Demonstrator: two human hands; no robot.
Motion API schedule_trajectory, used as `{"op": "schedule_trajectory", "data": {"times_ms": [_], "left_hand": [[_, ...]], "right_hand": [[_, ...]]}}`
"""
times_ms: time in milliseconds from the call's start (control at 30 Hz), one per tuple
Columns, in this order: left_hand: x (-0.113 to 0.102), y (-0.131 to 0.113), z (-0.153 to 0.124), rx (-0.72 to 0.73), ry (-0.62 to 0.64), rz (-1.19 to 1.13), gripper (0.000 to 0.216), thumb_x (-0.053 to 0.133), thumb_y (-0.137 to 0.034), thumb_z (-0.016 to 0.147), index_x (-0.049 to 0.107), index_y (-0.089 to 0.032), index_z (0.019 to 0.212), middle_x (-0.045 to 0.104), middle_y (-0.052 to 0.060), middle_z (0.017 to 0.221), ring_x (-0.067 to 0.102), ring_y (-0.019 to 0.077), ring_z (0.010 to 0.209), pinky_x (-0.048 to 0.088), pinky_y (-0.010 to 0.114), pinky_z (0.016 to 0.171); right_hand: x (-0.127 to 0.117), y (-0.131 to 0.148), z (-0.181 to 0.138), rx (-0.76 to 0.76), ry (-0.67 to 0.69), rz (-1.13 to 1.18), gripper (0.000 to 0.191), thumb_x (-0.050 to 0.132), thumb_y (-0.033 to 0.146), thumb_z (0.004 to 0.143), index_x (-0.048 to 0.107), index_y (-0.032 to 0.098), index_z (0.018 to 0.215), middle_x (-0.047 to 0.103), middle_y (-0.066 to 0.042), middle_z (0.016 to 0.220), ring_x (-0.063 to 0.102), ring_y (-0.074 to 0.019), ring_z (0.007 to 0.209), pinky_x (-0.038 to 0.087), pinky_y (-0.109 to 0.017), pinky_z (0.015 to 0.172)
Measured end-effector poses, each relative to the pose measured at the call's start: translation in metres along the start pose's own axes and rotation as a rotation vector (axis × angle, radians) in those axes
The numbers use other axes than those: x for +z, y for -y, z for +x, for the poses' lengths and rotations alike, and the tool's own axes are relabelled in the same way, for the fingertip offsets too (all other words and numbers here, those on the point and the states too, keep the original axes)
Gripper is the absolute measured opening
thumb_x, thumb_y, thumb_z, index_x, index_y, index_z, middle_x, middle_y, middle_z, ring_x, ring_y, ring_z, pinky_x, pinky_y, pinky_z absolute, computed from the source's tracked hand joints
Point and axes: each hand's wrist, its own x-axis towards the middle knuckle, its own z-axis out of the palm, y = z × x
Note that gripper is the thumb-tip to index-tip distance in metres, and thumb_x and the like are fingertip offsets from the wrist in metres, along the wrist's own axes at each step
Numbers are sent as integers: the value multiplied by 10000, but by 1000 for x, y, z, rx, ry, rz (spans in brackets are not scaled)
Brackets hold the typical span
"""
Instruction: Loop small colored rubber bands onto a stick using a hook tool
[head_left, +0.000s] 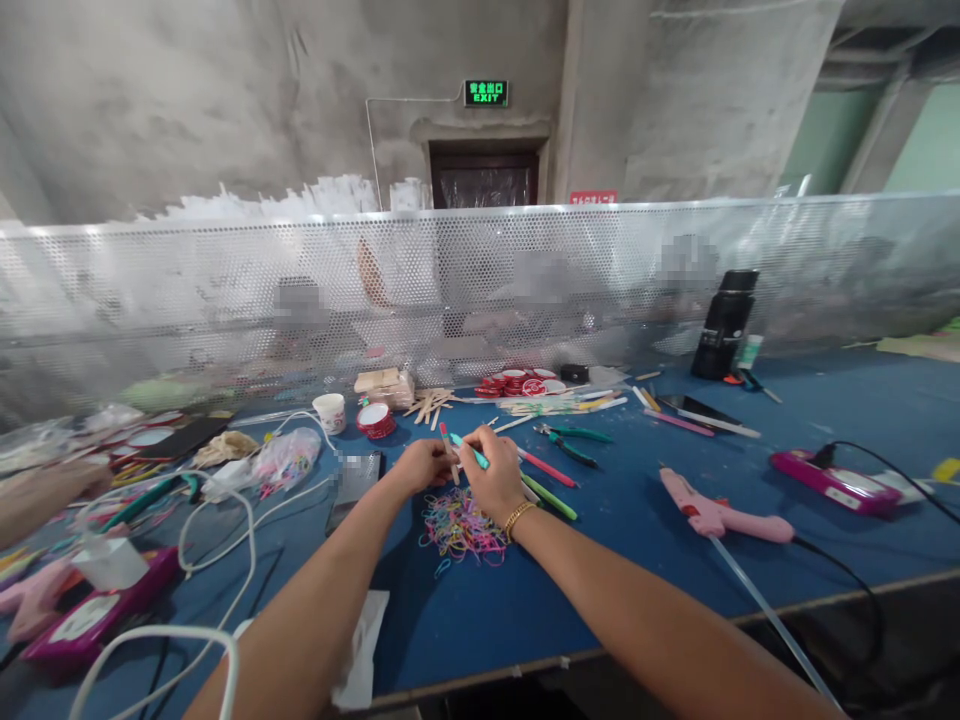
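Observation:
Pinched in my left hand is a wooden craft stick, its upper end coloured red. My right hand grips a teal marker pen whose tip points at the upper part of the stick. Both hands are close together over the blue table. Just below them lies a heap of small colourful rubber bands. A red marker and a green marker rest to the right of my right hand, partly hidden by it.
A pink glue gun and a magenta power strip lie right. Teal-handled pliers, loose sticks and red round tins sit farther back. A black bottle stands by the perforated screen. Another person's arm reaches in left.

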Motion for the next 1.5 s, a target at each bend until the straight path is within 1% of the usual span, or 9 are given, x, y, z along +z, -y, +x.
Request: {"op": "schedule_trajectory", "data": {"times_ms": [100, 233, 567, 800, 900, 1033, 1200, 1300, 1500], "left_hand": [[0, 2, 1, 8, 5, 14, 380, 825, -428, 575, 622, -140, 720, 608, 4, 567, 601, 139, 566, 452, 234, 545], [0, 4, 2, 39, -9, 32, 383, 806, -443, 602, 612, -129, 701, 609, 20, 565, 586, 131, 532, 426, 224, 515], [1, -2, -2, 0, 10, 14, 338, 807, -393, 623, 615, -134, 724, 607, 0, 558, 593, 123, 538, 453, 220, 519], [0, 2, 1, 25, 24, -12, 380, 827, -413, 582, 590, -135, 687, 580, -9, 526, 567, 115, 504, 445, 224, 513], [-1, 3, 2, 26, 39, -3, 362, 814, -409, 595, 592, -139, 691, 587, -5, 535, 574, 119, 516, 445, 224, 520], [0, 4, 2, 24, 28, 7, 352, 800, -414, 607, 593, -143, 696, 583, -8, 535, 584, 123, 531, 448, 224, 529], [0, 2, 0, 36, 30, 12, 354, 799, -416, 618, 595, -135, 687, 580, -6, 525, 569, 117, 514, 438, 216, 510], [1, 0, -2, 36, 16, 8, 331, 796, -393, 633, 601, -131, 687, 592, 1, 538, 574, 115, 515, 448, 219, 515], [2, -2, -1, -7, 13, -21, 285, 807, -335, 627, 629, -131, 718, 593, -2, 535, 577, 113, 503, 453, 219, 515]], "right_hand": [[-2, 1, 0, 3, 3, 10, 75, 513, 231, 865, 570, 218, 818, 676, 2, 775, 593, -168, 764, 343, -304, 816], [-2, 3, -1, -9, 26, 23, 71, 516, 233, 867, 572, 220, 825, 677, 5, 780, 595, -165, 772, 346, -297, 815], [-2, 1, -1, -8, 13, 4, 89, 507, 243, 867, 570, 213, 811, 673, -3, 777, 591, -168, 763, 342, -304, 812], [0, 1, -3, -29, 35, 4, 75, 511, 237, 860, 568, 218, 815, 677, 3, 791, 589, -166, 769, 348, -310, 836], [1, 0, -3, -29, 37, 3, 88, 505, 245, 864, 565, 220, 806, 674, 2, 780, 589, -166, 759, 348, -312, 838], [2, 0, -3, -37, 42, 11, 77, 511, 237, 864, 566, 220, 813, 678, 8, 784, 593, -164, 762, 342, -314, 845], [2, 1, -2, -32, 51, 12, 75, 509, 230, 865, 565, 221, 816, 677, 13, 779, 594, -162, 764, 336, -310, 839], [2, 0, -2, -34, 45, -11, 87, 497, 235, 871, 557, 221, 810, 670, 12, 765, 593, -162, 756, 335, -310, 839], [1, -3, -1, 3, -4, -33, 92, 497, 240, 864, 565, 214, 808, 660, 12, 736, 593, -157, 724, 336, -303, 816]]}}
